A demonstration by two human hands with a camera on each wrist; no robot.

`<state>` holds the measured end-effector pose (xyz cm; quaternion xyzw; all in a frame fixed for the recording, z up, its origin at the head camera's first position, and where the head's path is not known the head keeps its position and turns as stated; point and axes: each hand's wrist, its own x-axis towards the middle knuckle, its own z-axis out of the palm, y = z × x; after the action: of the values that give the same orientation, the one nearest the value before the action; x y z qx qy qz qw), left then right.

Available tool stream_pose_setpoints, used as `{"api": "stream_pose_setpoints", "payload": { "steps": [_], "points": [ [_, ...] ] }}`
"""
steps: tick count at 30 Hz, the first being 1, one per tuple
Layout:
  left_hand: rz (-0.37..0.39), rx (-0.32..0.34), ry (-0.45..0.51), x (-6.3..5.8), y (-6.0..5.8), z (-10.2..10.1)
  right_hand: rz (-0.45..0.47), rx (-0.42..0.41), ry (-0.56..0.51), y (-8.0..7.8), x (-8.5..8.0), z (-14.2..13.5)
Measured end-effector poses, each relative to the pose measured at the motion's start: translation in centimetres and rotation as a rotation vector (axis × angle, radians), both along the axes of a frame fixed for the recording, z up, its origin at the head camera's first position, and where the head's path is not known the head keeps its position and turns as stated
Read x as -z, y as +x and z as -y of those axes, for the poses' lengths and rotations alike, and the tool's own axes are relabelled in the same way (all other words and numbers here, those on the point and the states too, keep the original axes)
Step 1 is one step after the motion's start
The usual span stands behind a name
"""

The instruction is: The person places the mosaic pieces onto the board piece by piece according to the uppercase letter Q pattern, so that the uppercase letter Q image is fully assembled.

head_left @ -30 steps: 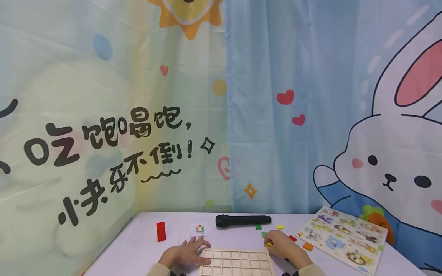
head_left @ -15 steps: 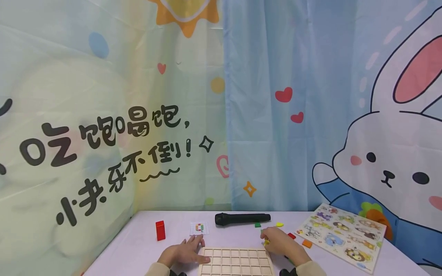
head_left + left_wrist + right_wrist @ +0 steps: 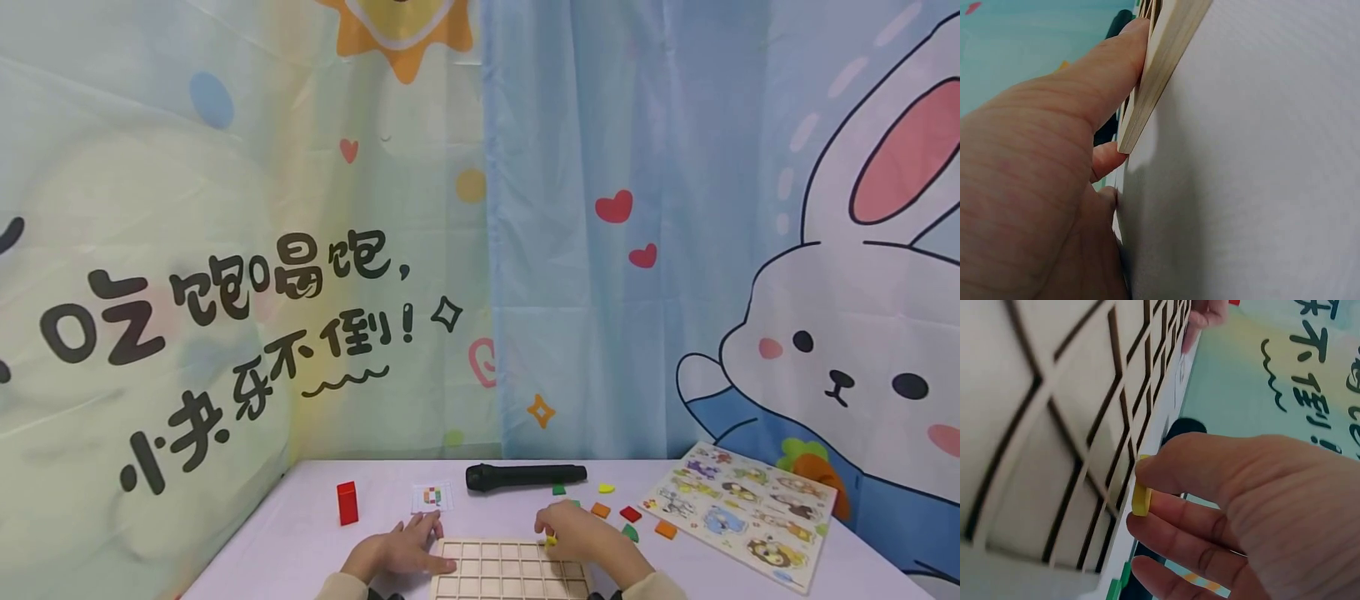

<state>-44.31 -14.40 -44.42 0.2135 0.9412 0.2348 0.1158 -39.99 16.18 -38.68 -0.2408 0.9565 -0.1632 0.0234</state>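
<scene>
A wooden grid board [image 3: 510, 570] lies at the near edge of the head view. My left hand [image 3: 401, 548] rests at its left side, fingers spread. In the left wrist view the thumb [image 3: 1110, 65] lies on the board's edge and another finger touches near its corner. Over the far right part of the board, my right hand [image 3: 585, 535] pinches a small yellow block [image 3: 1142, 499] between thumb and finger. The right wrist view has that block close over the grid cells, with the other fingers loosely bent beneath.
Beyond the board lie a small pattern card [image 3: 432, 497] and a black microphone [image 3: 525, 477]. A red block [image 3: 347, 503] stands at left. Loose pieces, including an orange one [image 3: 666, 529] and a green one [image 3: 630, 532], lie right, beside an animal picture board [image 3: 742, 512].
My right hand has moved left with the yellow block, from the board's right edge to over its far right cells. Orange and green pieces now show behind it. The left hand stays put.
</scene>
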Motion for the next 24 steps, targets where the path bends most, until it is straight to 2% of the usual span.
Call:
{"api": "stream_pose_setpoints", "payload": {
  "steps": [10, 17, 24],
  "points": [
    [0.004, -0.004, 0.021, 0.7, -0.7, 0.2, 0.077, -0.070, -0.031, 1.0, 0.2, 1.9],
    [0.010, 0.004, 0.029, 1.3, -1.1, 0.2, 0.123, -0.084, -0.085, 1.4, 0.3, 2.1],
    [0.002, 0.001, 0.027, 0.9, -0.8, 0.2, 0.135, -0.077, -0.087, 1.5, 0.0, 2.4]
  ]
}}
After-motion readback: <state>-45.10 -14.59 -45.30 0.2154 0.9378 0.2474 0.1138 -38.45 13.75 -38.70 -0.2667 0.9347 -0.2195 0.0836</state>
